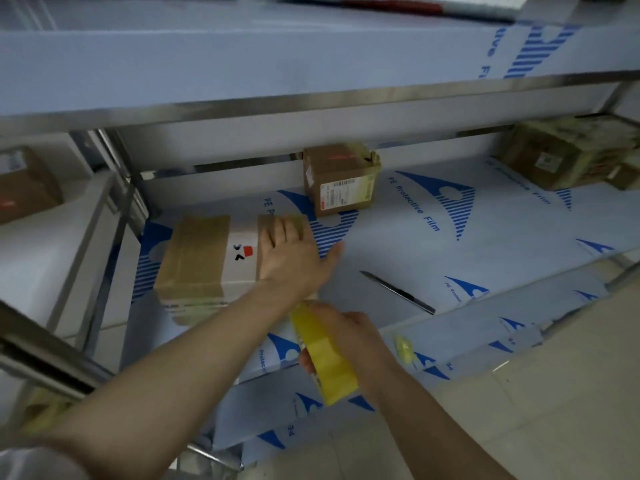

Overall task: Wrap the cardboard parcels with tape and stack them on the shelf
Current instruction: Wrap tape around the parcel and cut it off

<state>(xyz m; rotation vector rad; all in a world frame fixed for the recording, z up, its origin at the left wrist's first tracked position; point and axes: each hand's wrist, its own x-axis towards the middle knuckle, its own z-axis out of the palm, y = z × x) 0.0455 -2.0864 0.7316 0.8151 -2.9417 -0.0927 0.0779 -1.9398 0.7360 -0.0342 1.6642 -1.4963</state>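
Pressing flat and spread, the left hand [291, 254] steadies the stiff white tape-banded cardboard parcel [214, 258]; at five o'clock, the right hand [346, 337] pinches a light yellow tape roll [325, 358], best held across its rim.

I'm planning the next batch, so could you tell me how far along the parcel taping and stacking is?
Done: a small brown cardboard box and a tape-wrapped brown parcel sit at the back of the film-covered steel shelf. In hand: the left hand rests flat on the white parcel with brown tape bands, while the right hand holds the yellow tape roll. Left: finishing and stacking it.
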